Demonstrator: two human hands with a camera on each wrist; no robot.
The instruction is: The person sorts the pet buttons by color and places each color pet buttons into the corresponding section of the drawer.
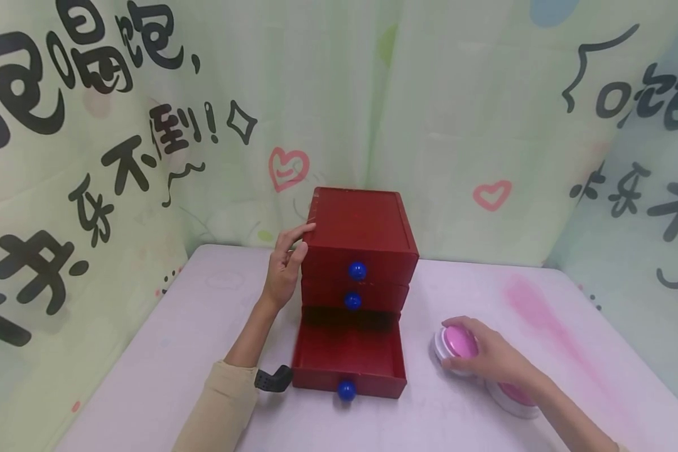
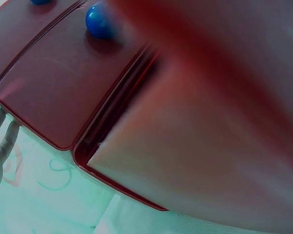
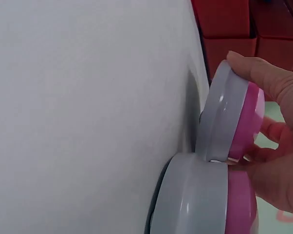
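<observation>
A red three-drawer cabinet (image 1: 361, 220) with blue round knobs stands before me, its bottom drawer (image 1: 347, 348) pulled out and bare inside. My left hand (image 1: 284, 267) rests against the cabinet's upper left side, fingertips at the top edge; the left wrist view shows its fingers (image 2: 10, 139) along that side. With thumb and fingers spread around its rim, my right hand (image 1: 494, 355) grips a round white piece with a pink domed top (image 3: 229, 114). The piece leans, its lower edge at a second, similar pink-and-white round piece (image 3: 195, 200), which is partly hidden under my right wrist.
Everything stands on a pale table (image 1: 446, 414) with a pink smear (image 1: 548, 314) at the right. A curtain (image 1: 452, 113) with black writing and hearts hangs behind and along both sides. A black strap mount (image 1: 274, 379) on my left wrist is close beside the open drawer.
</observation>
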